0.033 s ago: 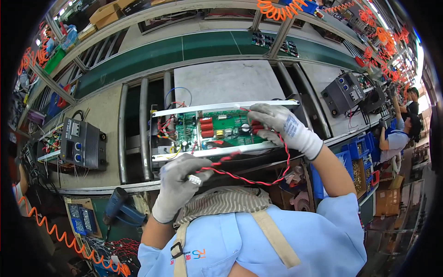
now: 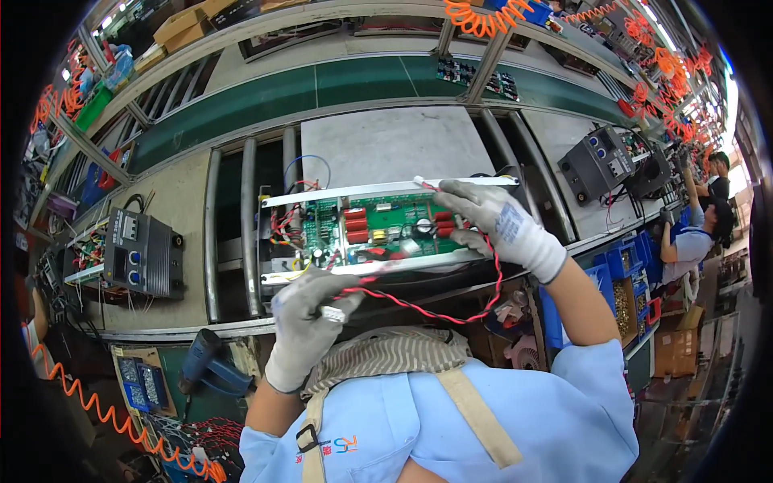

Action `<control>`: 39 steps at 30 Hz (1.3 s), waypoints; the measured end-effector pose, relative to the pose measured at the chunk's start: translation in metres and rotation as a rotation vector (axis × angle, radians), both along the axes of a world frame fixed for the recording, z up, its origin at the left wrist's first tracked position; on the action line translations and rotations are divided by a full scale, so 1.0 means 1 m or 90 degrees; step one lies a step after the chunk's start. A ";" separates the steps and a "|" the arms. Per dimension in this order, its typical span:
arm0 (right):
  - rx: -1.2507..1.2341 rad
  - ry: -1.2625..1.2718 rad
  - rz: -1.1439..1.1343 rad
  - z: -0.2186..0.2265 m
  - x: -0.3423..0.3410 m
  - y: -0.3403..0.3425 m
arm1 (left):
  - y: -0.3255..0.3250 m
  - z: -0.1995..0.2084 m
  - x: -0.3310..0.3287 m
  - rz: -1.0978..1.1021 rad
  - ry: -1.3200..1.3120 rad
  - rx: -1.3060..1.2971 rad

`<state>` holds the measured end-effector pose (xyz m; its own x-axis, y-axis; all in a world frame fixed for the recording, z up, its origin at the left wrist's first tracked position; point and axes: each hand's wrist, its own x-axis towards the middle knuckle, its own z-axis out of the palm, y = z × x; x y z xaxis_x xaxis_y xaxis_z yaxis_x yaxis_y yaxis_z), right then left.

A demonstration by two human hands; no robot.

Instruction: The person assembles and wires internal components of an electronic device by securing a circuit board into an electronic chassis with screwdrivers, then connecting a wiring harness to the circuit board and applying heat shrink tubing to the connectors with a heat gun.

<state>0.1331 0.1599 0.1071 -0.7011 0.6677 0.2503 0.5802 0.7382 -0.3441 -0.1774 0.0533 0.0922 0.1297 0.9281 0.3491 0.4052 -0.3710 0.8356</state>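
Note:
A twisted red-and-black wire hangs in a loop between my gloved hands. My left hand, in front of the chassis, is closed on the wire near a white plug. Over the right end of the green circuit board, my right hand pinches the same wire. A second white plug shows beyond its fingertips, by the far rail. The board lies between two pale metal rails and carries red capacitors. My right fingers partly hide the board's right end.
Dark-cased units stand at the left and right on the roller line. A blue heat gun lies at the lower left near bins of screws. Blue parts bins sit at the right, with a co-worker beyond.
My left hand has shifted slightly left and up with the wire. The white plug by my right fingertips sits a little higher. My right hand has barely moved.

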 end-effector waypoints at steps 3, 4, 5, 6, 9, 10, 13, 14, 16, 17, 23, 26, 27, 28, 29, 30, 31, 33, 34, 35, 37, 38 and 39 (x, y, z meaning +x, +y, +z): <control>0.040 -0.017 -0.025 0.019 0.021 -0.013 | 0.001 0.000 0.011 0.094 -0.017 0.053; -0.005 -0.029 -0.032 0.020 0.028 -0.015 | 0.002 0.000 0.014 0.078 -0.007 0.067; -0.006 -0.027 -0.041 0.013 0.035 -0.019 | 0.004 0.002 0.018 0.050 0.004 0.084; -0.011 0.031 -0.008 -0.002 0.038 -0.020 | 0.007 0.000 0.020 0.008 0.021 0.111; -0.002 0.138 0.080 -0.011 0.024 -0.033 | 0.009 0.001 0.025 -0.035 0.057 0.090; -0.074 0.145 0.135 -0.002 0.014 -0.042 | 0.011 0.002 0.025 -0.041 0.055 0.080; 0.022 0.147 0.251 0.011 -0.013 -0.058 | 0.014 -0.001 0.023 -0.050 0.075 0.073; 0.016 0.159 0.255 0.012 -0.014 -0.055 | 0.012 0.002 0.022 -0.055 0.068 0.056; -0.042 0.127 0.207 0.001 -0.006 -0.045 | 0.009 0.005 0.023 -0.052 0.069 0.041; -0.058 0.077 0.183 0.000 0.001 -0.037 | 0.009 0.005 0.024 -0.043 0.062 0.027; 0.009 0.004 -0.117 -0.023 0.036 -0.014 | 0.012 -0.001 0.030 -0.025 0.059 0.054; -0.054 -0.032 -0.172 0.016 0.033 -0.029 | 0.018 -0.003 0.028 0.125 0.064 0.141; -0.084 -0.044 -0.204 0.022 0.032 -0.034 | 0.020 -0.003 0.028 0.129 0.065 0.143; -0.034 0.011 -0.189 0.020 0.034 -0.037 | 0.022 -0.003 0.028 0.142 0.108 0.153; -0.035 0.007 -0.189 0.022 0.035 -0.041 | 0.027 -0.002 0.030 0.151 0.147 0.159; -0.061 0.088 -0.165 0.022 0.036 -0.045 | 0.032 0.007 0.038 0.105 0.234 0.118; -0.087 0.169 -0.140 0.023 0.035 -0.049 | 0.041 0.015 0.051 0.074 0.286 0.129; -0.052 0.184 -0.138 0.023 0.027 -0.054 | 0.061 0.005 0.069 0.031 0.203 0.078; -0.091 0.209 -0.137 0.019 0.024 -0.058 | 0.062 0.009 0.069 0.035 0.176 0.117; -0.129 0.234 -0.147 0.014 0.021 -0.060 | 0.066 0.012 0.069 0.028 0.148 0.157; -0.215 0.294 -0.132 0.010 0.008 -0.058 | 0.051 0.027 0.066 0.014 0.124 0.091; -0.278 0.378 -0.141 0.010 -0.001 -0.060 | 0.046 0.026 0.062 -0.016 0.128 0.110; -0.342 0.465 -0.145 0.008 -0.012 -0.061 | 0.040 0.026 0.058 -0.042 0.136 0.127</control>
<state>0.1216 0.0988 0.1154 -0.3301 0.9236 0.1952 0.1960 0.2694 -0.9429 -0.1196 0.0937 0.1178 0.2782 0.8309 0.4819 0.5335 -0.5508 0.6418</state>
